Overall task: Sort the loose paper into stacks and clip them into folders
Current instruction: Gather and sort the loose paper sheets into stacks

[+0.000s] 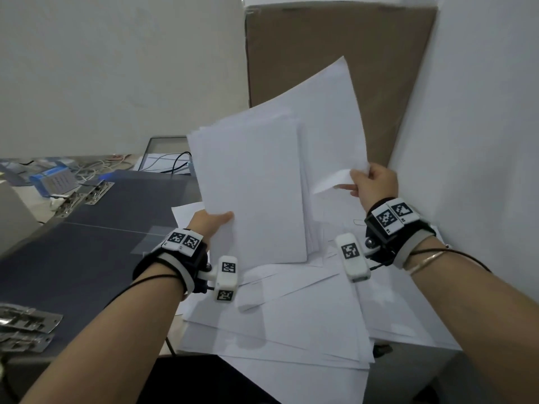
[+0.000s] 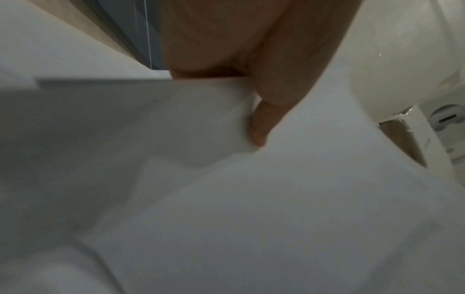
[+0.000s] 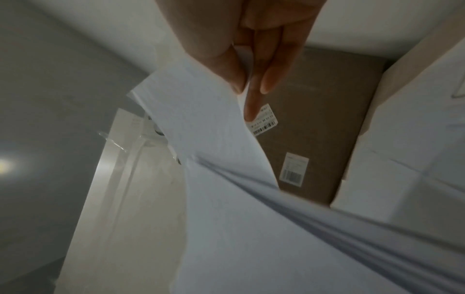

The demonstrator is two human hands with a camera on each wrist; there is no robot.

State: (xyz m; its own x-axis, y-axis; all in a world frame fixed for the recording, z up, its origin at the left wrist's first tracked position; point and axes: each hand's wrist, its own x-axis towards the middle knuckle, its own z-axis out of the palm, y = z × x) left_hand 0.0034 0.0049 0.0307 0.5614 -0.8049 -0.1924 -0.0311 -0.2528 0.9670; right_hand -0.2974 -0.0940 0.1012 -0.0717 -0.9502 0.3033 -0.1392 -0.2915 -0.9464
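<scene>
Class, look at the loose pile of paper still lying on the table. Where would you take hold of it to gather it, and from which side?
Probably by its two long side edges, one hand from each side. The pile lies flat but fanned, with corners sticking out at odd angles, so a grip at one corner would likely lift only a few sheets. The left hand and right hand already hold the raised stack.

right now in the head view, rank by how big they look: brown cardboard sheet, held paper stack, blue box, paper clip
1. brown cardboard sheet, though paper hides part of it
2. held paper stack, nearer the camera, so close to first
3. blue box
4. paper clip
</scene>
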